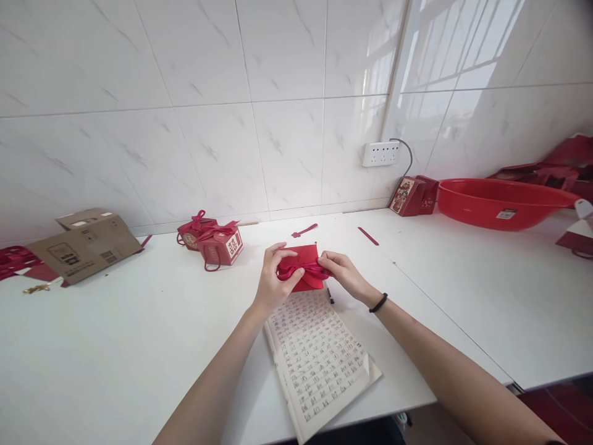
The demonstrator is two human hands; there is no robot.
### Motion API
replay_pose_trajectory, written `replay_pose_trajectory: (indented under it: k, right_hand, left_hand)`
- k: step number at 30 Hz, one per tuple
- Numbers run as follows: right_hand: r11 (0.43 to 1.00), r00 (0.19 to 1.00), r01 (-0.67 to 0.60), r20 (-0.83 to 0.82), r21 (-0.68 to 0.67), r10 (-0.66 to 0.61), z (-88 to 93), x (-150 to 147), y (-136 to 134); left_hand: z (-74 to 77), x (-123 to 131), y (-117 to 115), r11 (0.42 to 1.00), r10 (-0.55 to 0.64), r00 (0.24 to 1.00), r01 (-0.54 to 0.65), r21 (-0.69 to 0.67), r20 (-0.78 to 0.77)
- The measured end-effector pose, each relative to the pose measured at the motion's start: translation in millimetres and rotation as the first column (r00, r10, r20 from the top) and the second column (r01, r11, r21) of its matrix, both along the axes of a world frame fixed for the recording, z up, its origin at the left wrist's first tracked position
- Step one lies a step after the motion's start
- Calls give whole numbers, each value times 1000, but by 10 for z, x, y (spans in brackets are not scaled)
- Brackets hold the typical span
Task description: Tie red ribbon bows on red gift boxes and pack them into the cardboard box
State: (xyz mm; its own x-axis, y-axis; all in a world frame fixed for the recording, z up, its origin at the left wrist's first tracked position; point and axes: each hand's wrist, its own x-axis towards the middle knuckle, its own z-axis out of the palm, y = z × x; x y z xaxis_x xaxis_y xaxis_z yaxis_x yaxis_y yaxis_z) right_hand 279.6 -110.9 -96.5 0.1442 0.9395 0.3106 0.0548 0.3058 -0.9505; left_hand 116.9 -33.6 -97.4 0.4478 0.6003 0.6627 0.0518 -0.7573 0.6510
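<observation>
A red gift box (307,254) with a dark-red ribbon (309,272) tied across its top is between my two hands, above the far end of a notebook. My left hand (274,275) grips the box's left side, its thumb pressing on the ribbon near the middle. With fingers pinched together, my right hand (341,272) holds the ribbon at the right side of the box. Beneath lies the open notebook (319,358), its page covered in handwriting. A pen (330,296) shows partly beside it, under the box's right edge.
Two ribboned red boxes (221,246) stand at the left, by a tipped cardboard box (88,247). Ribbon strips (368,236) lie near the wall. A red basin (500,204) and another red box (407,196) sit at the right, below a socket strip (381,154).
</observation>
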Motion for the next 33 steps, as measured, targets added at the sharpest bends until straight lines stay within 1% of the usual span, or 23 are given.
replay_pose_trajectory:
  k: [4, 7, 12, 15, 20, 23, 27, 33]
  right_hand:
    - [1000, 998, -18, -58, -7, 18, -32, 40, 24]
    - [999, 997, -30, -77, -16, 29, -39, 52, 26]
    - [994, 986, -105, -132, -42, 99, -22, 67, 15]
    - [991, 988, -130, -82, -34, 127, -11, 81, 2]
    - [988, 983, -144, 108, -55, 149, 45, 95, -39]
    - [985, 969, -150, 184, -83, 163, 91, 101, -70]
    - [977, 954, -176, 225, -122, 200, 118, 117, -96]
    - [963, 940, -221, 229, -157, 253, 115, 130, -103]
  left_hand:
    - [20, 6, -22, 998, -21, 1000, 21, -63, -3]
    - [21, 13, -31, 997, -21, 1000, 21, -73, -9]
    - [20, 24, -28, 995, -6, 1000, 6, -101, 0]
    - [26, 28, -19, 994, 9, 1000, -8, -107, 8]
    - [42, 34, 1, 992, 45, 999, -44, -118, 8]
    - [45, 39, 1, 992, 52, 999, -51, -113, 6]
    - [46, 46, -14, 993, 45, 999, -45, -107, -5]
    - [51, 53, -40, 997, 39, 999, -40, -65, -18]
